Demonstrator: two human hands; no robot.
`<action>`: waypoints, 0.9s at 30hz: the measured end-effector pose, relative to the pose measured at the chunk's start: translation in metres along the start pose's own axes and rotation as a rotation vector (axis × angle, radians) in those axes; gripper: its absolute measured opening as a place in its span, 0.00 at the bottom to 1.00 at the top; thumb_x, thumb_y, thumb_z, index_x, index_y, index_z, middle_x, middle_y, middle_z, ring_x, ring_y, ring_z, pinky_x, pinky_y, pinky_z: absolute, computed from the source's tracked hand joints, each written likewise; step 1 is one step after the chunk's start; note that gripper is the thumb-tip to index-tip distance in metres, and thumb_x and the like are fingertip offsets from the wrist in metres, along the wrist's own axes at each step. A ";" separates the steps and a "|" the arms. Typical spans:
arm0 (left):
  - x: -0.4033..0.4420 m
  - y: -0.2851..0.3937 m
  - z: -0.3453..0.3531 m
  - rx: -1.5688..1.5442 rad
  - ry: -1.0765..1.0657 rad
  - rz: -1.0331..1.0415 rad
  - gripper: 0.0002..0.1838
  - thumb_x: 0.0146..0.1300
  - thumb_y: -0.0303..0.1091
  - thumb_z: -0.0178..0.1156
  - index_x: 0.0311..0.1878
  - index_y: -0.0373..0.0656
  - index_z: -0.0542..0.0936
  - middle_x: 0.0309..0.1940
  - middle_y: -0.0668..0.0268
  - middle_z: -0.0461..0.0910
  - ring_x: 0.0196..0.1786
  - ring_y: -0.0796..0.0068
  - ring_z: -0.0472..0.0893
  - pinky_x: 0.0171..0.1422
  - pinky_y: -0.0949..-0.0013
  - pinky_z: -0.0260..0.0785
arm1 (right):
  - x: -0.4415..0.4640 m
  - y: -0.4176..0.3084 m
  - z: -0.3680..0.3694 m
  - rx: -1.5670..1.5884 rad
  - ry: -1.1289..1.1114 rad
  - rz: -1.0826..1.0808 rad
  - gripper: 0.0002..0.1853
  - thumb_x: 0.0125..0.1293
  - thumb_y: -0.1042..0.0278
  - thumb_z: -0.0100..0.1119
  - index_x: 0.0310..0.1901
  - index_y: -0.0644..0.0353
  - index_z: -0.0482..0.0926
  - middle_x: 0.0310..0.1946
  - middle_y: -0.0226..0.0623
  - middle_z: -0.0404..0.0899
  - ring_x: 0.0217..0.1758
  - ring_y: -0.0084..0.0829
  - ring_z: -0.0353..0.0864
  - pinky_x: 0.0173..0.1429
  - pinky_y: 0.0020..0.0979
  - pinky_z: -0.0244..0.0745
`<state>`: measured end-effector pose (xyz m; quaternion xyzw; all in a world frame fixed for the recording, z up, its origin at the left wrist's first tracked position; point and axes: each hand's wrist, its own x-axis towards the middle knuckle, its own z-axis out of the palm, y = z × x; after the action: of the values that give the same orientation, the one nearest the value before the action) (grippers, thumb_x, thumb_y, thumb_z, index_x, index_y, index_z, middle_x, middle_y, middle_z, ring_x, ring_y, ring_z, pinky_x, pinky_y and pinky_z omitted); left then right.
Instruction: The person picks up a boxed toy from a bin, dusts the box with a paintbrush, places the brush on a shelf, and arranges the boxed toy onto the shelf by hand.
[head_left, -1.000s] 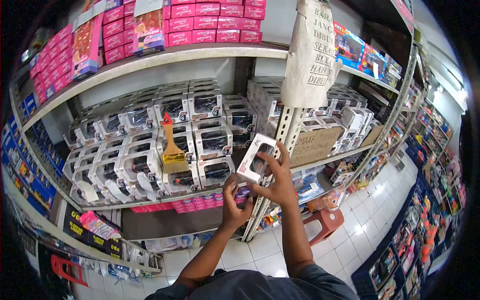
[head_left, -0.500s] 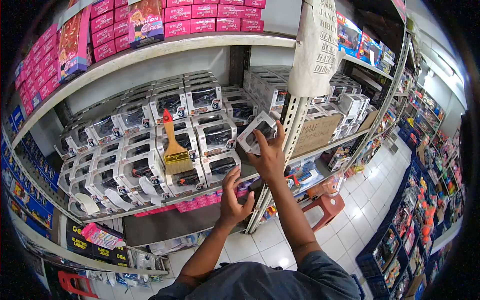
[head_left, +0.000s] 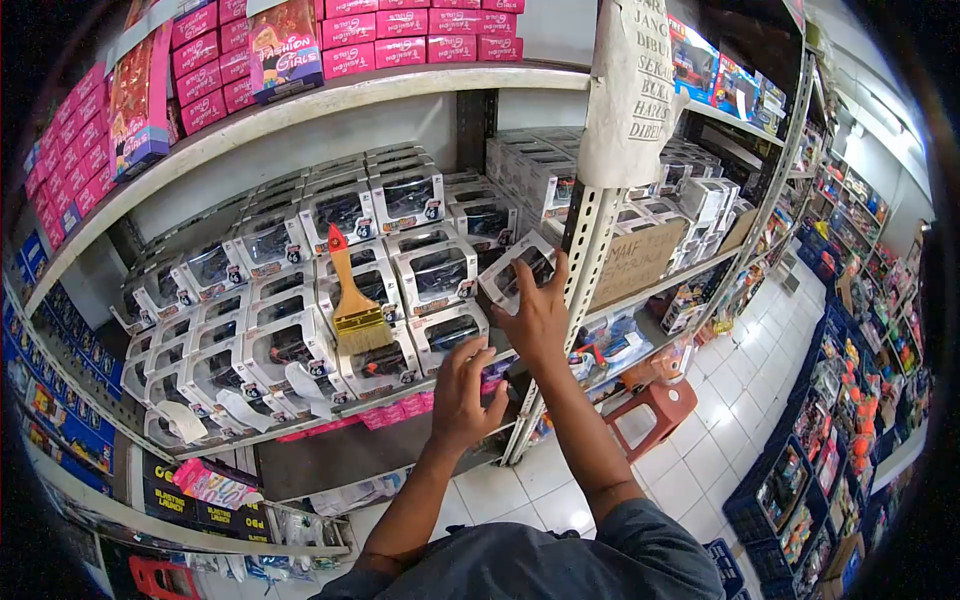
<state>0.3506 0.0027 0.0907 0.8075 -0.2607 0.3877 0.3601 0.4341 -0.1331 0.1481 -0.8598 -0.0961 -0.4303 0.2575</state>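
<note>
My right hand [head_left: 538, 318] grips a white window box [head_left: 503, 284] with a dark toy inside, tilted beside the shelf's perforated post. Its fingers spread over the top and side of the box. Lower and to the left, my left hand [head_left: 462, 395] is empty, thumb apart from the half-bent fingers, just in front of the lowest box at the stack's right end. Rows of the same white toy boxes [head_left: 289, 338] fill the shelf. A flat paintbrush [head_left: 350, 290] with a red-tipped wooden handle leans against their fronts.
Pink doll boxes [head_left: 349, 60] line the upper shelf. A paper sign [head_left: 630, 110] hangs on the post [head_left: 588, 225], with a cardboard sign [head_left: 638, 262] to its right. A red plastic stool [head_left: 660, 412] stands on the tiled floor. Blue crates [head_left: 770, 500] of toys border the aisle.
The box in my right hand has tipped over a little and sits slightly lower, close to the stack. My left hand has shifted slightly right. The view has moved slightly.
</note>
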 end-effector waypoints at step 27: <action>0.075 -0.033 -0.028 0.576 -0.254 -0.127 0.38 0.50 0.45 0.72 0.66 0.47 0.73 0.76 0.46 0.47 0.79 0.36 0.38 0.72 0.21 0.27 | -0.005 -0.014 0.008 -0.144 -0.283 0.315 0.41 0.46 0.50 0.79 0.57 0.62 0.67 0.55 0.69 0.62 0.44 0.59 0.82 0.41 0.46 0.81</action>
<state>0.4033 0.0339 0.1519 0.9329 -0.1322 0.3183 0.1047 0.4312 -0.1169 0.1453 -0.9322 0.0351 -0.2658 0.2433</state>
